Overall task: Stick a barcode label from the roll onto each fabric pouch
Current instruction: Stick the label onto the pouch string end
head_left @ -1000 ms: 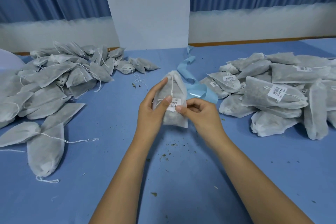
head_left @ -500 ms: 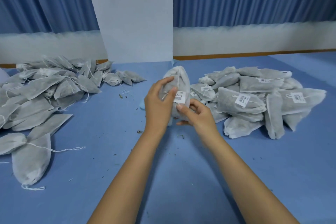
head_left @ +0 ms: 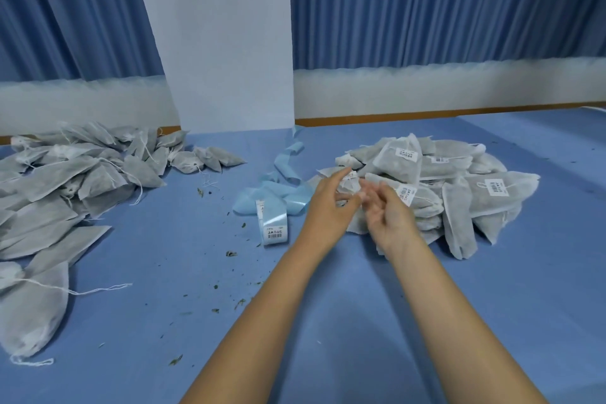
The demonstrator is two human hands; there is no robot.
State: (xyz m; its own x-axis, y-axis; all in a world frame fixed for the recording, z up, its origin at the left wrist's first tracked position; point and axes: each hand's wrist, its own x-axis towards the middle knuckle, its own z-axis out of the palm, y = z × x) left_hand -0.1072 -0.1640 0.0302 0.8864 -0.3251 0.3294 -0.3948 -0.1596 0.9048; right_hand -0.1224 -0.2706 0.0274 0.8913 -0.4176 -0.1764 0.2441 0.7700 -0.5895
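With left hand [head_left: 331, 207] and right hand [head_left: 390, 218] spread empty, best peel a label cleanly from the label roll [head_left: 274, 223] just left.

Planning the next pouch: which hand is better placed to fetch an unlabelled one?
Probably left: left hand is empty, nearer the unlabelled pile; right hand hovers by the labelled pile.

Blue table [head_left: 492, 305] bears unlabelled pouches [head_left: 82, 180], labelled pouches [head_left: 465, 203] and label roll [head_left: 275, 223].
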